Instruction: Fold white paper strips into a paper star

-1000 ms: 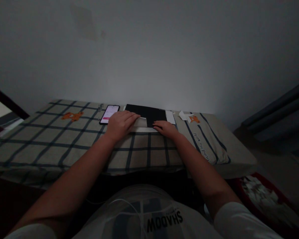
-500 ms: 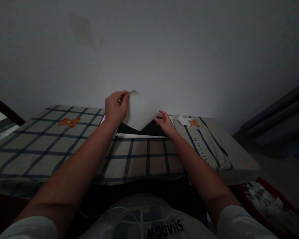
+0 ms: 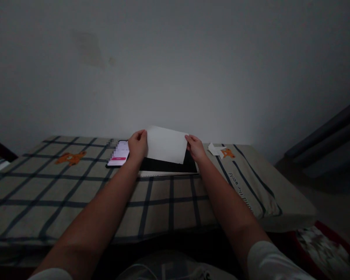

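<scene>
Two hands share one white sheet of paper (image 3: 166, 144), lifted just above a black board (image 3: 166, 165) at the far side of the checked cloth (image 3: 76, 186). Left hand (image 3: 137, 147) pinches the sheet's left edge, thumb on top; right hand (image 3: 195, 147) pinches the right edge. Just left of the left hand lies a lit phone (image 3: 118, 154), and right of the right hand, white paper scraps (image 3: 216, 149).

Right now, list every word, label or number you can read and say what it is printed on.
"world" and a partly readable "Pund" or similar, upside down: printed along the right edge of the beige checked cloth.
Lit screen of the black smartphone: blurred out, unreadable.
White paper sheet held by the left hand and right hand: no text visible.
</scene>
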A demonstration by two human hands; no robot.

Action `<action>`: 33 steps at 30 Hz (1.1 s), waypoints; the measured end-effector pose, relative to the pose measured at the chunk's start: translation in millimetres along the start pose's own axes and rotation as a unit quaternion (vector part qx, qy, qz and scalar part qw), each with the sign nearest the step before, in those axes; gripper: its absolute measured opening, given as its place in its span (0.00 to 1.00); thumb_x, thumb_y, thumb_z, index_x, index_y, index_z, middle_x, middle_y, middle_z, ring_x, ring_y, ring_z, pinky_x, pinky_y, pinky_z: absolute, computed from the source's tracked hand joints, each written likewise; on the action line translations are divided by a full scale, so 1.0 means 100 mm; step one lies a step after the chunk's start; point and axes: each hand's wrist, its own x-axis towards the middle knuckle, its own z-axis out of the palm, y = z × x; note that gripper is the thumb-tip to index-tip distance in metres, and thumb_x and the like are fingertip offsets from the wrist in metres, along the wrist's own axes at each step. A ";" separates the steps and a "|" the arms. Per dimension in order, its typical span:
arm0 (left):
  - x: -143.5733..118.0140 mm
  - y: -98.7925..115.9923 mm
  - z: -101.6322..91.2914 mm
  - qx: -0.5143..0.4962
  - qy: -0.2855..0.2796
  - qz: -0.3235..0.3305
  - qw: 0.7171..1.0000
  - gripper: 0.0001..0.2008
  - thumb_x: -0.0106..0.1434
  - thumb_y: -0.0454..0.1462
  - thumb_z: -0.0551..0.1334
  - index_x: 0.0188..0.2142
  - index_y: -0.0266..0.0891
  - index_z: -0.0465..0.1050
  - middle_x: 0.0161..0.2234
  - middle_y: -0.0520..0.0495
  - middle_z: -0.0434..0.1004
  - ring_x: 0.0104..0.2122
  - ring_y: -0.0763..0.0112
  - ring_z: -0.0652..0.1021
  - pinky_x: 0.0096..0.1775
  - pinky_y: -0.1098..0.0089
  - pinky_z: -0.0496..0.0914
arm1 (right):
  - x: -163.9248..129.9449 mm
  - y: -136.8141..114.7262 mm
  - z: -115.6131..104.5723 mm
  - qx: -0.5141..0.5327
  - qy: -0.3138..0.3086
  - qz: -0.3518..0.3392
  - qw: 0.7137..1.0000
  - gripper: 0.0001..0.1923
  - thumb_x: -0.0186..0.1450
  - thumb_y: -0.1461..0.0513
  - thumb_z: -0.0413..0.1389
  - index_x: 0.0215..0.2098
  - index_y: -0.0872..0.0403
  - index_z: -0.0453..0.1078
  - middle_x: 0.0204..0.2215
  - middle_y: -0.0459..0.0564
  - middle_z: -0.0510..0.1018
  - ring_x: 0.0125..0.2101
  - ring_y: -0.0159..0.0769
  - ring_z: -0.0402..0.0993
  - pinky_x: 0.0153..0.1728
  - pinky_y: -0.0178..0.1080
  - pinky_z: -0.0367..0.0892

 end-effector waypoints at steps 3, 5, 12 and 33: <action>-0.07 -0.17 -0.02 0.000 0.000 -0.045 0.999 0.14 0.57 0.44 0.60 0.36 0.36 0.75 0.34 0.44 0.78 0.36 0.65 0.77 0.43 0.65 0.70 | -0.03 0.07 -0.07 -0.019 -0.044 0.042 0.998 0.17 0.51 0.53 0.61 0.34 0.54 0.68 0.32 0.47 0.77 0.31 0.31 0.74 0.33 0.35 0.69; -0.09 -0.23 -0.03 -0.011 0.012 -0.064 0.998 0.15 0.58 0.44 0.60 0.37 0.35 0.75 0.35 0.44 0.78 0.37 0.66 0.77 0.43 0.65 0.70 | -0.05 0.10 -0.09 -0.031 -0.058 0.050 0.997 0.17 0.53 0.54 0.61 0.37 0.54 0.70 0.33 0.48 0.78 0.31 0.31 0.74 0.32 0.36 0.69; -0.07 -0.34 -0.06 0.010 -0.003 -0.055 0.998 0.14 0.57 0.43 0.60 0.36 0.36 0.74 0.34 0.46 0.78 0.35 0.67 0.76 0.42 0.66 0.69 | -0.01 0.19 -0.10 -0.065 0.005 0.023 0.998 0.11 0.51 0.58 0.61 0.31 0.55 0.70 0.23 0.44 0.75 0.22 0.27 0.69 0.23 0.31 0.66; -0.08 -0.36 -0.03 -0.091 -0.056 -0.101 0.989 0.13 0.52 0.41 0.64 0.35 0.35 0.76 0.33 0.47 0.78 0.35 0.67 0.75 0.40 0.68 0.68 | 0.07 0.24 -0.21 -0.112 0.040 -0.033 0.992 0.13 0.53 0.56 0.59 0.33 0.56 0.71 0.20 0.42 0.71 0.20 0.27 0.65 0.22 0.33 0.61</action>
